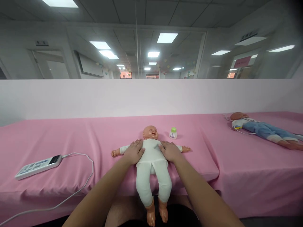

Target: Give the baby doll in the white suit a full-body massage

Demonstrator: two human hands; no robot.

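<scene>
A baby doll [152,154] in a white suit lies face up in front of me, its arms spread and its feet hanging past the table's front edge. My left hand [134,152] rests flat over the doll's shoulder and upper arm on the left side. On the opposite side my right hand [169,150] lies flat over the other shoulder and upper arm. Both hands have their fingers stretched out, pointing towards the doll's head. A small clear bottle with a green cap [173,133] stands just beyond my right hand, beside the doll's head.
Pink cloth [113,129] covers the table. At left lies a white handheld device [39,167] with a cable [88,179] trailing off the front. A second doll [262,127] in blue trousers, with thin tubes, lies at far right. A white wall [118,97] with glass above stands behind.
</scene>
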